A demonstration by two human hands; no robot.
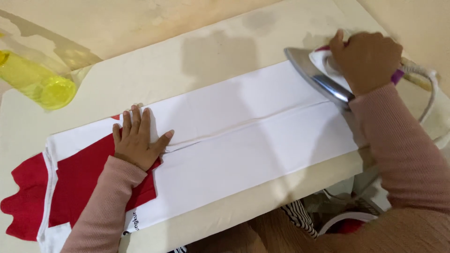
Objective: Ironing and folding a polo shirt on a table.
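Lying folded along the worktop: white cloth with red print at its left end. Left hand flat, fingers spread, pressing the cloth near the red part. Right hand clenched round the handle of the iron, tipped at the cloth's far right edge; cord beside. Yellow bottle far left, well apart.

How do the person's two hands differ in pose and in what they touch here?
The left hand lies flat, fingers spread, palm down on the folded white and red cloth; the right hand is curled around the handle of the iron. The left hand sits near the cloth's red end, the right at its far white end. Both wear pink sleeves.
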